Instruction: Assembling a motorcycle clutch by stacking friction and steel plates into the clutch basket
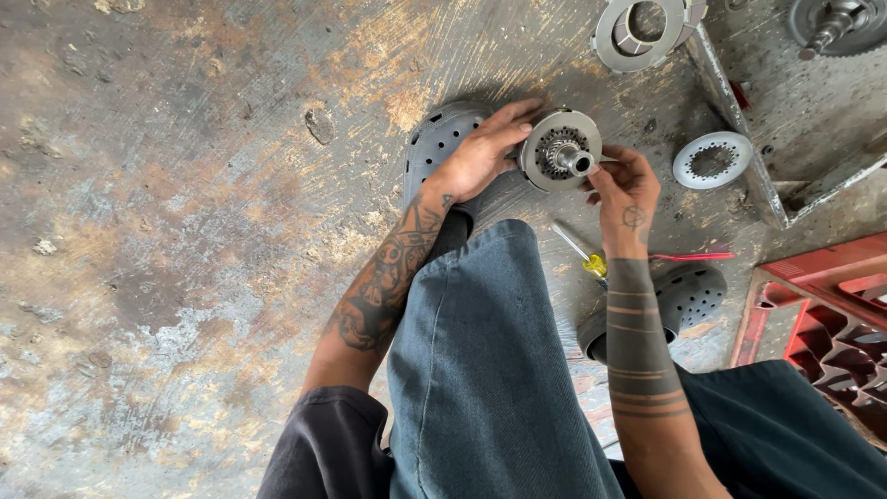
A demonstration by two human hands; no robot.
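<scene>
From my remote seat, a stained concrete floor [185, 185] fills the left of the frame; a toothed ring plate [711, 159] lies right of centre; a yellow-handled screwdriver [582, 254] rests at centre; a red plastic crate [822, 314] sits at lower right; a metal tray [739, 120] and stacked ring plates [640, 32] occupy the upper right; grey perforated clogs [434, 143] stand mid-frame.

stained concrete floor [185, 231] | toothed disc [711, 160] | screwdriver [580, 252] | red crate [822, 323]
</scene>
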